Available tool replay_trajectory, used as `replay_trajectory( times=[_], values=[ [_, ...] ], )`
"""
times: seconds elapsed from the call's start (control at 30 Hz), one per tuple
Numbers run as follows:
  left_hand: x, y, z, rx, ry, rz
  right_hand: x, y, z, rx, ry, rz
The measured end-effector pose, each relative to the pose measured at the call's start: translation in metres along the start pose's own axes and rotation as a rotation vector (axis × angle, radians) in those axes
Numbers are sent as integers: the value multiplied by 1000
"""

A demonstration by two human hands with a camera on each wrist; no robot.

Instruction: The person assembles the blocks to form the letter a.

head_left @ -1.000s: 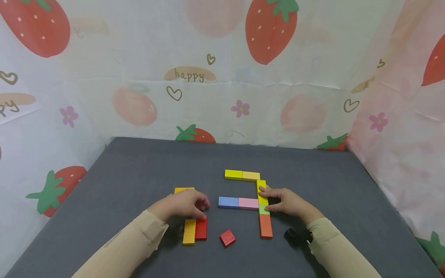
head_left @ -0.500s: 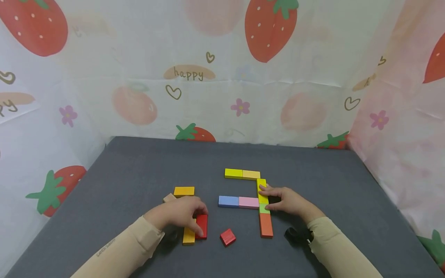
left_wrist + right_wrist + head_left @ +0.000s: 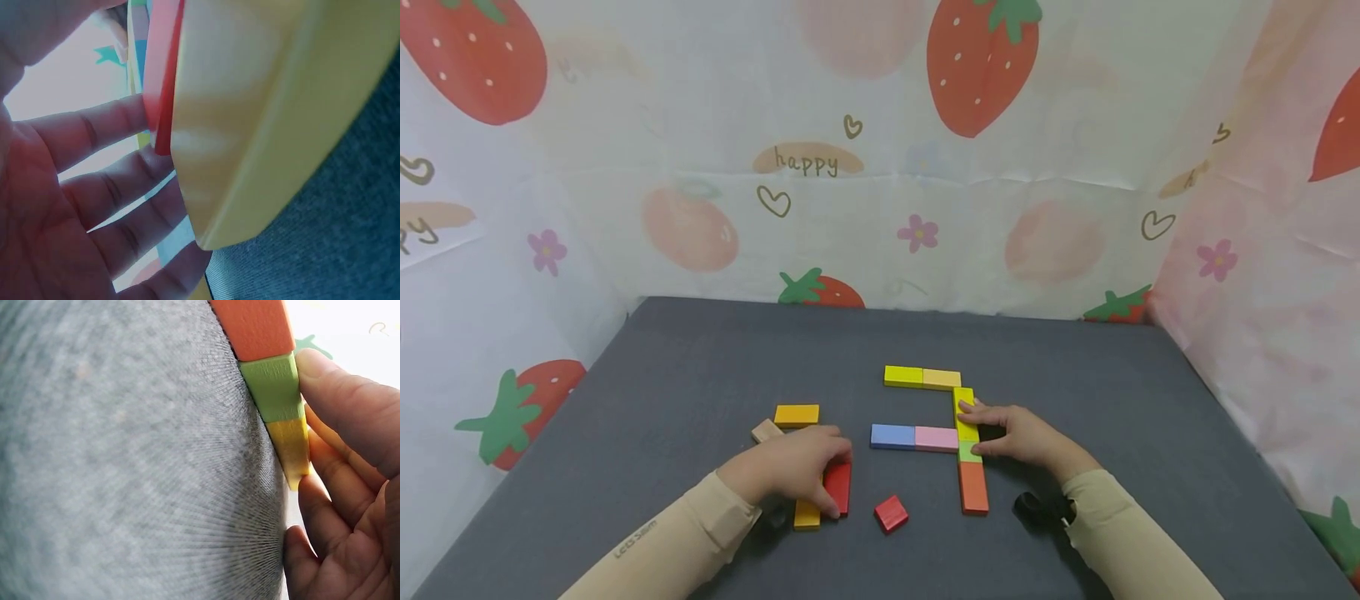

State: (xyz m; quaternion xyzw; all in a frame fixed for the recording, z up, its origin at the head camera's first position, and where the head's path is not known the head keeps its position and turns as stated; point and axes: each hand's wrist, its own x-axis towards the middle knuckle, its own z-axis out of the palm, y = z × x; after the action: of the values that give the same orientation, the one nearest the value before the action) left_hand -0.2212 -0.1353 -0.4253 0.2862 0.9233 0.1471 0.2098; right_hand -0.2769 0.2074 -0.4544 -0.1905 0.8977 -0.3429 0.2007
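My left hand (image 3: 797,463) pinches a long red block (image 3: 838,489) end to end, thumb at the near end and fingers at the far one. A long orange-yellow block (image 3: 231,125) stands right beside it in the left wrist view, partly under the hand in the head view. On the right, my right hand (image 3: 1026,435) rests its fingers on an upright yellow block (image 3: 966,423), with the thumb (image 3: 325,372) at a small green block (image 3: 275,387). An orange-red block (image 3: 974,488) continues that column toward me.
A blue block (image 3: 892,436) and a pink block (image 3: 936,439) run left from the column. Yellow (image 3: 903,377) and pale orange (image 3: 942,380) blocks form its top row. A small red block (image 3: 891,514) lies alone; orange (image 3: 797,415) and wooden (image 3: 767,431) blocks lie at left.
My left hand has come down toward me onto the long red block, which has shifted slightly right, away from the orange-yellow one. My right hand has kept its place.
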Motion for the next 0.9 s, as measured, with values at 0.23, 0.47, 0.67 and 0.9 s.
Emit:
replay_trajectory(
  times=[0.23, 0.47, 0.67, 0.9],
  values=[
    [1, 4, -2, -7, 13, 4, 0, 0, 1, -7, -3, -2],
    [3, -1, -4, -191, 35, -16, 0, 1, 0, 0, -7, -15],
    [6, -6, -7, -358, 56, -31, 0, 2, 0, 12, -13, -33],
    [15, -11, -7, -419, 127, -21, 0, 3, -1, 13, -19, -49]
  ],
)
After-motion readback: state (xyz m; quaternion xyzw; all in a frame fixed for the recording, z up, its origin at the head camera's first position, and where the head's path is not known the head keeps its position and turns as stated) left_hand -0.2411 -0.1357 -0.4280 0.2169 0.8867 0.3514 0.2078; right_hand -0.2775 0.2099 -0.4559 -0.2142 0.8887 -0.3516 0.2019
